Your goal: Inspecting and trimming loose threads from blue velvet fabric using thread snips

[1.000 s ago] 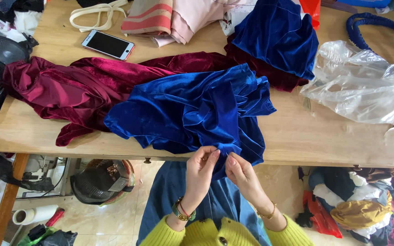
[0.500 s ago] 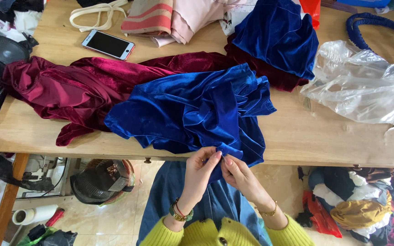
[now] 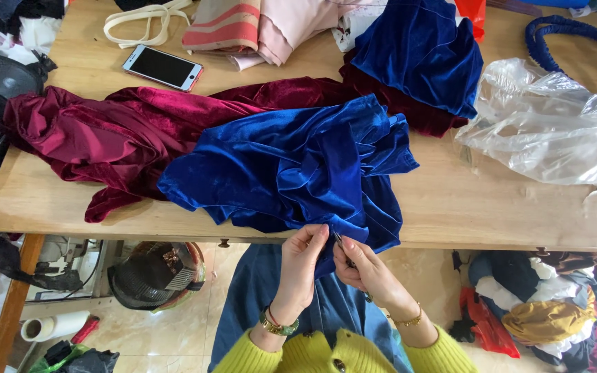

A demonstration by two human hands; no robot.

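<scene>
The left hand (image 3: 303,266) pinches a hanging fold of the blue velvet cloth (image 3: 291,166) between thumb and fingertips, right at the near edge of the wooden table (image 3: 450,207). Just beside that pinch, the right hand (image 3: 364,266) closes around a small dark tool (image 3: 340,245), its tip touching the fabric; whether it is snips or a seam ripper is too small to tell. Most of the blue velvet lies heaped on the table above the grip, overlapping a dark red velvet piece (image 3: 105,131) that spreads away to the left.

To do this well, I'd say the pinch should keep the fold taut and close to the tool's tip, so only the stitch or thread is caught and not the pile. Velvet slips, so a firm hold with short, small strokes seems wise, and the weight of the heap above the grip shouldn't be allowed to drag the edge away.
</scene>
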